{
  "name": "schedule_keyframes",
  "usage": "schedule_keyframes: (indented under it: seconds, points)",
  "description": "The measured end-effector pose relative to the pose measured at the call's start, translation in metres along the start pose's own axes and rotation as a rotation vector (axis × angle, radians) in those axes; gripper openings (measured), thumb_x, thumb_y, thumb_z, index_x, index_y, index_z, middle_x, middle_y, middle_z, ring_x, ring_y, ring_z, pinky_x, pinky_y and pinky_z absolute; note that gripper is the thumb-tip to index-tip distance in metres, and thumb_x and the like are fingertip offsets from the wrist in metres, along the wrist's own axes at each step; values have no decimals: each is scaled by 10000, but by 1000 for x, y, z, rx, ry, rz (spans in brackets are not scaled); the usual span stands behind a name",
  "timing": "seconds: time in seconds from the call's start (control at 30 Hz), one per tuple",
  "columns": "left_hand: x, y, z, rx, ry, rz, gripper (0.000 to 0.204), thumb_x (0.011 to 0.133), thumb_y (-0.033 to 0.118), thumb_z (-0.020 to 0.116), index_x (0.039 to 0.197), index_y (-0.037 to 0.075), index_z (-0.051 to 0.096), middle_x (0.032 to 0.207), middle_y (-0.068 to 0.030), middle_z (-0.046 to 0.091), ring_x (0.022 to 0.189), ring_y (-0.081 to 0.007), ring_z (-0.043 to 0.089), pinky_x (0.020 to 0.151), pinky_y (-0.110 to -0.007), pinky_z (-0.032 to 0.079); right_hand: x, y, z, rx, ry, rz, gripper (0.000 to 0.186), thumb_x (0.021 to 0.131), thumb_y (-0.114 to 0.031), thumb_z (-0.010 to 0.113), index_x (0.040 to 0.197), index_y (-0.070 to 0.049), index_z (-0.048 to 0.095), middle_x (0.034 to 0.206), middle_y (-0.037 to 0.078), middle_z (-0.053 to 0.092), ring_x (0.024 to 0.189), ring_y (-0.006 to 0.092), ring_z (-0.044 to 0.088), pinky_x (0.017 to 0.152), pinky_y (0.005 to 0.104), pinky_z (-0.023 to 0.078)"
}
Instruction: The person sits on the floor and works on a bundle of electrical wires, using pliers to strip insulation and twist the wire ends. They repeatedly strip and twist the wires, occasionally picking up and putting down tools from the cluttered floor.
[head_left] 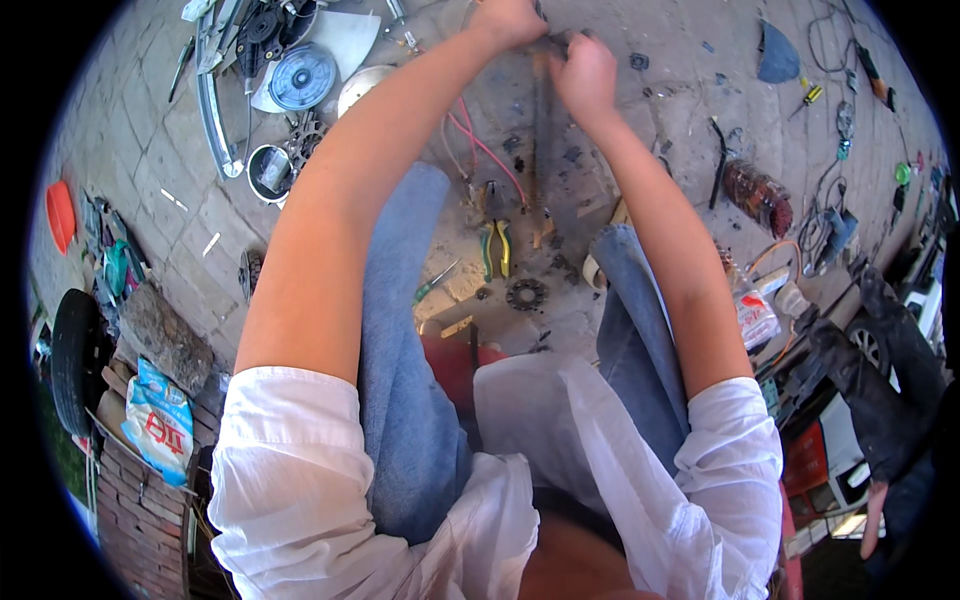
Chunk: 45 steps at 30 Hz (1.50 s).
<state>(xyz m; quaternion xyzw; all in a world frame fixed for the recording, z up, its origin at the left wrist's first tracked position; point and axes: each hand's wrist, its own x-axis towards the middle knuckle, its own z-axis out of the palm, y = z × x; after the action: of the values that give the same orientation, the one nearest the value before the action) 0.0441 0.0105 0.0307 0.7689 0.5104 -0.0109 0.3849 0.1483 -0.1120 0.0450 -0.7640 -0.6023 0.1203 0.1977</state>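
Note:
My left hand (510, 22) is at the top edge, its fingers closed and partly cut off. Just right of it my right hand (585, 75) is closed too, thumb side up. Something dark (552, 38) lies between the hands; what it is I cannot make out. A blurred, dark upright bar (541, 125) shows just below them. Nearer me lie pliers (496, 250) with green and yellow handles, a green-handled screwdriver (434, 282) and a black toothed ring (526, 293). A red wire (488, 150) runs past the bar.
Motor parts with a round grey cover (302, 77) lie at the far left, near a white cup (270, 173). A dark filled plastic bottle (757, 197) and tangled cables (825, 225) are on the right. A stone (165, 335) and a tyre (75, 360) stand left.

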Motion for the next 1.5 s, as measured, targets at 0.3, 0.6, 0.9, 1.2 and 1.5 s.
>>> schedule_keyframes:
  seconds: [0.3,0.6,0.9,1.2,1.5]
  points:
    - [-6,6,-6,14,-24,-34,297,673,246,674,823,-7,712,854,-242,678,811,-370,683,749,-446,547,-2,-3,0,15,-20,42,190,734,-152,705,875,-26,690,838,200,639,814,396,617,726,459,502]
    - [3,-7,9,-11,4,-28,281,678,226,646,810,-15,709,859,-250,677,823,-374,682,751,-448,548,-10,-7,-4,-40,-56,60,211,744,-173,708,866,-3,683,806,210,642,790,413,617,714,471,503]
    - [10,-9,10,24,-16,24,311,674,250,644,824,-13,717,865,-266,675,825,-386,682,768,-451,549,-18,8,7,178,105,-12,230,722,-173,726,786,23,626,779,235,612,762,421,605,679,486,498]
    - [10,0,6,56,-37,-22,320,657,261,661,823,-5,725,865,-256,681,836,-369,690,758,-448,556,-10,-6,-7,139,92,-20,194,762,-158,687,910,-33,694,854,183,656,812,381,628,723,440,506]
    - [5,3,-1,43,-63,-77,313,666,269,672,822,3,730,863,-240,689,835,-354,695,758,-439,557,-10,-9,-3,123,93,-41,200,744,-138,700,917,-37,692,854,185,658,804,385,629,722,444,507]
